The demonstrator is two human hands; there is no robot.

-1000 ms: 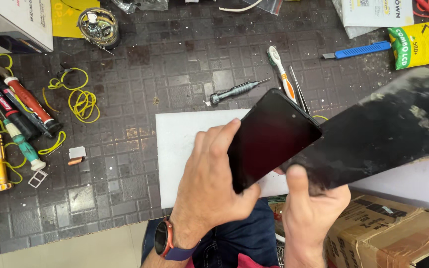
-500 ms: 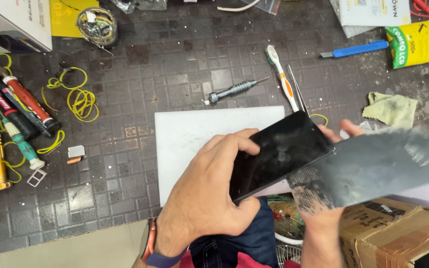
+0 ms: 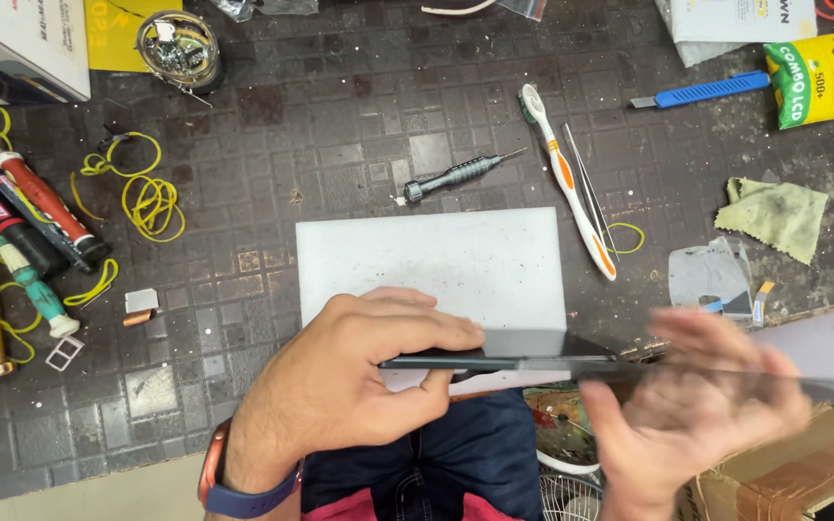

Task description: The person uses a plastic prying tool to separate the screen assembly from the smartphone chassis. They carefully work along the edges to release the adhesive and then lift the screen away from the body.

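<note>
- The phone [image 3: 494,363] sits edge-on between left hand [image 3: 359,376] and right hand [image 3: 697,405], above the board's [image 3: 431,260] near edge.
- A screwdriver [image 3: 456,177] lies behind the board; a toothbrush [image 3: 567,178] and tweezers [image 3: 586,183] lie right of it.
- Markers [image 3: 21,207] lie far left.

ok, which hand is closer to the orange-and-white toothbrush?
Right, by a narrow margin. The right hand, blurred, is below and just right of the toothbrush. The left hand, gripping the edge-on phone, is below and further left of it.
</note>
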